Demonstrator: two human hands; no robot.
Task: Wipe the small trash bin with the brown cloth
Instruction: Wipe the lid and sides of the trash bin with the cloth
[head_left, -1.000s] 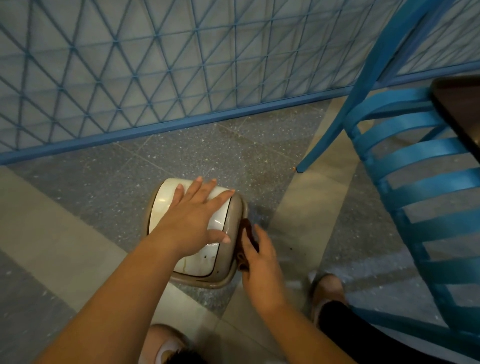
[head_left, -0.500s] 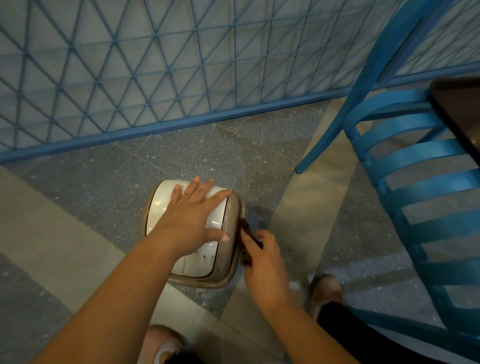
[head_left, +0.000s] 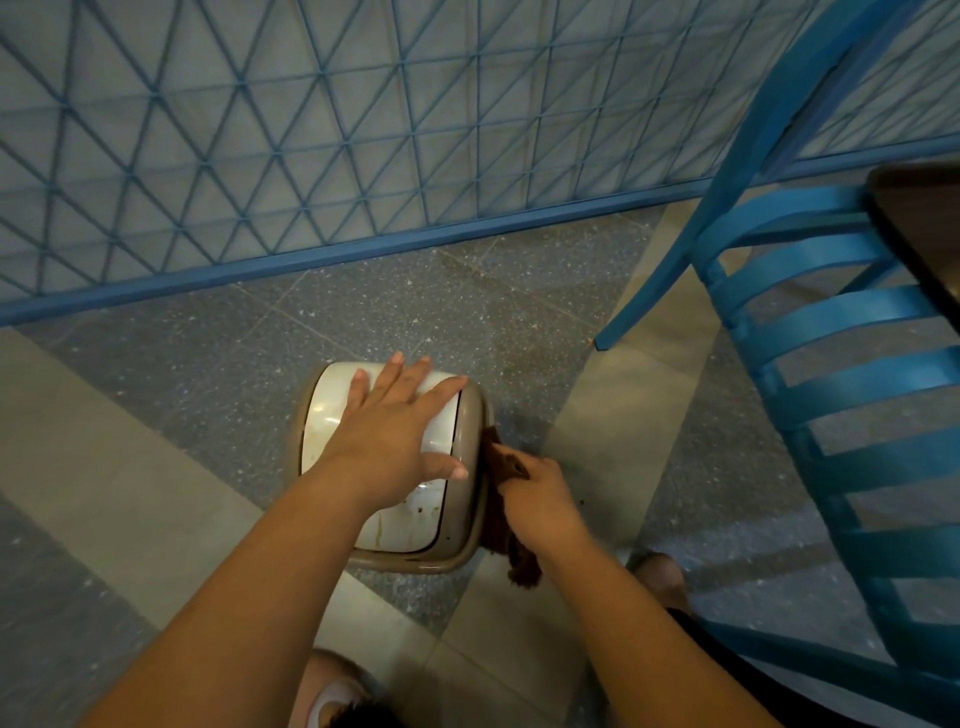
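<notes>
The small trash bin (head_left: 470, 452) stands on the floor below me, beige with a white swing lid that shows brown drip stains near its front. My left hand (head_left: 392, 431) lies flat on the lid with fingers spread, holding nothing. My right hand (head_left: 537, 506) is pressed against the bin's right side, shut on the brown cloth (head_left: 501, 467). The cloth sits between that hand and the bin wall, and one end hangs down below the wrist. The bin's side under the cloth is hidden.
A blue slatted chair (head_left: 841, 364) stands close on the right, one leg touching the floor near the bin. A dark table edge (head_left: 919, 223) shows at far right. A blue lattice fence (head_left: 363, 156) runs behind. My feet are below the bin.
My right hand with the cloth has slid along the bin's right side and now sits lower and nearer to me, with more cloth hanging out. My left hand stays on the lid.
</notes>
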